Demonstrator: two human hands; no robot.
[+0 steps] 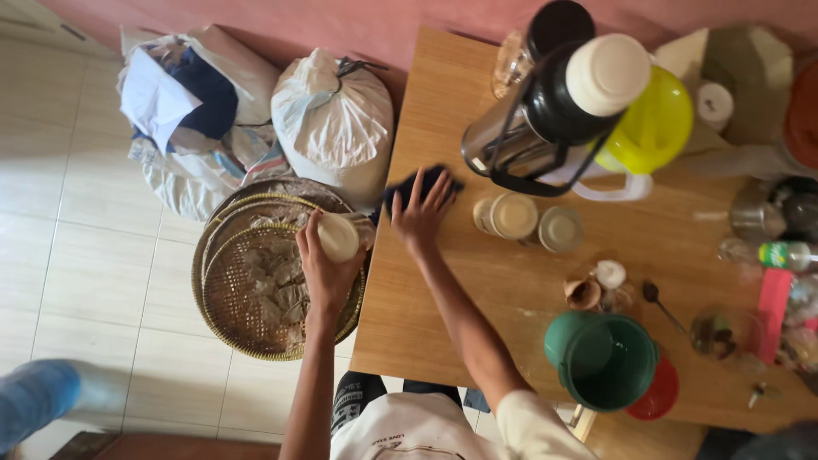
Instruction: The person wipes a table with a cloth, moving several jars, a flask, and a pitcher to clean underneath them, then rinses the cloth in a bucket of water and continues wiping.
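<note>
A small jar (340, 236) with a cream lid was gripped in the left hand (325, 267), held off the edge of the surface (443, 281) and above the woven trays (247, 290). Its lid was turned up toward the camera, so its long axis ran roughly along the line of sight; the body below the lid was mostly hidden by the fingers. The right hand (420, 217) was laid flat, fingers spread, on a dark blue cloth (417, 186) pressed against the wooden surface near its left edge.

The surface was of pale, grained wood, worn in patches. Two more round jars with cream lids (514, 215) (560, 228) were seen lying just beside each other to the right of the cloth. Behind them stood a steel-bodied flask with a black collar and a white cap (554, 111), and a yellow plastic jug (652, 128) touching it. One green plastic bucket (603, 359) was set near the front edge.

On the tiled floor (85, 255), at least three round, shallow trays of woven cane were stacked, holding dried leafy scraps. One tied white sack (332, 128) and a heap of crumpled bags (183, 111) were leant against the pink wall.
</note>
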